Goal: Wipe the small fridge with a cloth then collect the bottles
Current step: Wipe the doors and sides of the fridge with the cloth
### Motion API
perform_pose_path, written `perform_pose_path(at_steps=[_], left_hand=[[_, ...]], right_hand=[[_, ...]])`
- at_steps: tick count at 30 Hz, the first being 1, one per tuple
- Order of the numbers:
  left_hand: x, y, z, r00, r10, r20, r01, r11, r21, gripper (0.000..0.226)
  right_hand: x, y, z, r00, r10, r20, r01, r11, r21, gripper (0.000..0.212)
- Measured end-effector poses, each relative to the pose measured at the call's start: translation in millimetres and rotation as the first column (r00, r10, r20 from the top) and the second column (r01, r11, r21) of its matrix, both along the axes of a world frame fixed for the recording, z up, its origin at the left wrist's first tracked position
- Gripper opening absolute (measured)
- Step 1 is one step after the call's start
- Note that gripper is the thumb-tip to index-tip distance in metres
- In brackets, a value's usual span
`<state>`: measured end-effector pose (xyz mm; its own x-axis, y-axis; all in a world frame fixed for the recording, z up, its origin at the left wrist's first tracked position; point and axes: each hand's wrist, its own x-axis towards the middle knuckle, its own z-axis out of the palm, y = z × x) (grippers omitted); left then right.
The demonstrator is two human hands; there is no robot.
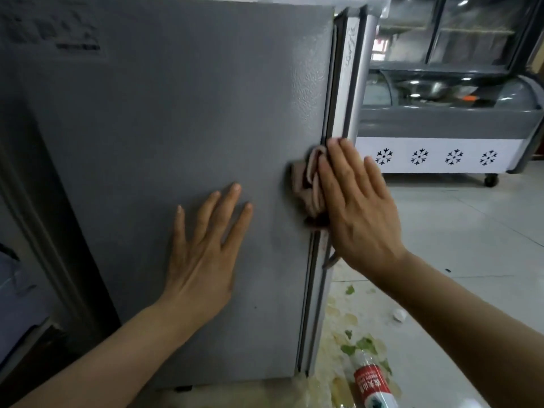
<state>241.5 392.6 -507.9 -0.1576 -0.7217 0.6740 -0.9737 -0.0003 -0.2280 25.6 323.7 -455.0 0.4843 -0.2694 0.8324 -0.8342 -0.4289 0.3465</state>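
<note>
At centre right of frame, right hand (357,207): fingers (341,160) straight, pressing cloth (309,187) against small fridge (176,113) at its door edge. Left hand (206,251): flat, released, bracing the grey side. Step judged: wiping. Bottle (372,384) lay on floor (456,231), lower right; collecting it would come next.

I have both bare forearms reaching up and forward from the bottom of the view. My left hand (203,248) lies flat, palm down, fingers straight and a little spread, thumb out to the side. My right hand (357,212) sits higher and further right, back of the hand toward me, fingers straight and close together, pressing forward with the palm. Both wrists are nearly straight, the two hands apart.
</note>
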Motion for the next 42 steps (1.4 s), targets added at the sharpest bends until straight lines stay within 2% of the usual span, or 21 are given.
perform_pose_path(at_steps=[4, 9, 15, 19, 22, 24, 26, 28, 30, 33, 35, 36, 39, 42], left_hand=[[0, -4, -17, 0.999, 0.018, -0.031, -0.017, 1.0, 0.025, 0.109], [3, -12, -26, 0.999, 0.011, -0.036, -0.012, 1.0, -0.013, 0.105], [5, -12, -25, 0.999, -0.02, -0.037, 0.019, 0.999, -0.034, 0.102], [5, -4, -18, 1.0, 0.001, -0.03, 0.0, 1.0, 0.015, 0.105], [6, 4, -15, 1.0, 0.002, 0.007, -0.002, 0.999, 0.04, 0.101], [10, 11, -17, 1.0, 0.007, 0.025, -0.008, 0.999, 0.049, 0.095], [17, 19, -23, 0.999, 0.027, 0.027, -0.028, 0.998, 0.053, 0.093], [25, 25, -29, 0.998, 0.053, 0.026, -0.054, 0.997, 0.056, 0.096], [35, 28, -35, 0.997, 0.072, 0.031, -0.074, 0.995, 0.063, 0.101], [49, 27, -43, 0.995, 0.102, 0.023, -0.103, 0.991, 0.082, 0.108], [54, 25, -48, 0.993, 0.112, 0.024, -0.114, 0.989, 0.093, 0.11], [55, 23, -50, 0.993, 0.116, 0.026, -0.118, 0.988, 0.098, 0.111], [57, 21, -53, 0.993, 0.119, 0.026, -0.121, 0.989, 0.09, 0.111], [60, 22, -53, 0.993, 0.11, 0.041, -0.114, 0.988, 0.101, 0.113]], right_hand=[[12, -16, 23, 0.976, 0.066, 0.206, -0.034, 0.987, -0.157, 0.048], [10, -23, -48, 0.984, 0.158, 0.077, -0.147, 0.98, -0.135, 0.055], [9, -27, -75, 0.971, 0.216, 0.099, -0.203, 0.971, -0.124, 0.057], [-2, -19, -94, 0.982, 0.182, -0.055, -0.186, 0.979, -0.084, 0.042], [-11, -7, -110, 0.96, 0.124, -0.25, -0.135, 0.991, -0.025, 0.04], [-14, 1, -101, 0.946, 0.114, -0.302, -0.128, 0.991, -0.026, 0.039], [-8, 4, -76, 0.962, 0.094, -0.258, -0.119, 0.99, -0.08, 0.035], [1, 0, -43, 0.991, 0.101, -0.086, -0.112, 0.985, -0.13, 0.021], [14, -5, -17, 0.979, 0.192, 0.068, -0.184, 0.977, -0.112, 0.011], [29, -10, -28, 0.956, 0.25, 0.157, -0.242, 0.968, -0.065, 0.022], [34, -7, -68, 0.947, 0.264, 0.185, -0.278, 0.959, 0.058, 0.037], [34, -4, -93, 0.952, 0.287, 0.108, -0.298, 0.948, 0.115, 0.042], [31, 3, -151, 0.892, 0.306, -0.334, -0.272, 0.951, 0.147, 0.055], [34, 3, -155, 0.841, 0.284, -0.461, -0.274, 0.957, 0.091, 0.054]])
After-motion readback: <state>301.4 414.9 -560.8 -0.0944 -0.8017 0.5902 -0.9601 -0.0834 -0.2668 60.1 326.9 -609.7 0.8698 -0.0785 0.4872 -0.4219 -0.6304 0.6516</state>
